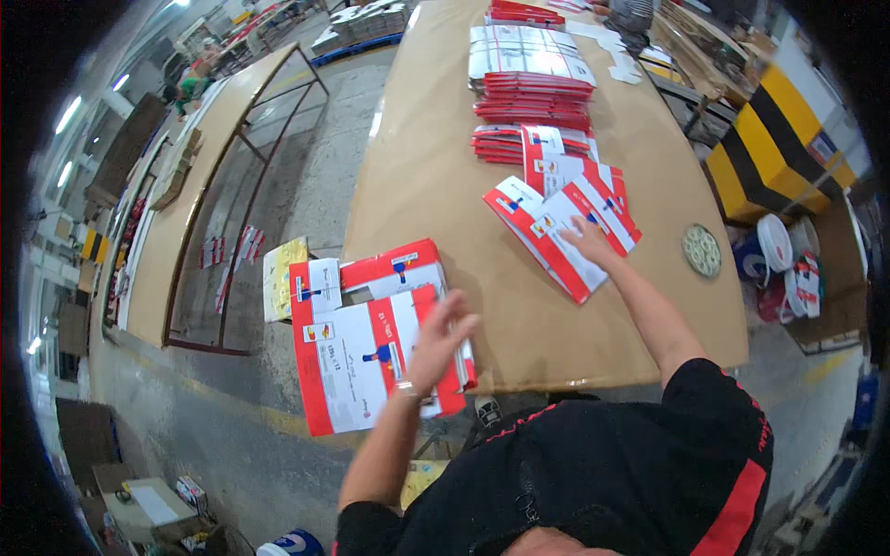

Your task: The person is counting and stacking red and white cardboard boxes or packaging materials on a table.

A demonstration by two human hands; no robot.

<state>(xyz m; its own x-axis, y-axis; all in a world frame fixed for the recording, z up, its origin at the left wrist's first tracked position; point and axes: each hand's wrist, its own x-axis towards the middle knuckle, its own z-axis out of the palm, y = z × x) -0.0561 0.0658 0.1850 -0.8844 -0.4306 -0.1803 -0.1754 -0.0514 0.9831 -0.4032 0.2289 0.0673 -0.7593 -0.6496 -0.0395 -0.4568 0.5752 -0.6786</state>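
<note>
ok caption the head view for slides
Right hand over flat red-and-white cardboard cartons on a brown table, left hand at a similar stack

Big red-and-white carton (357,366) on the left has print all over it: dark digits and tiny text lines running sideways, plus a little red logo near the bottom edge. The fanned-out cartons (547,246) on the tabletop (417,167) have similar markings, mostly too small to read. Black shirt (603,463) has red lettering, can't make it out tbh.
</note>
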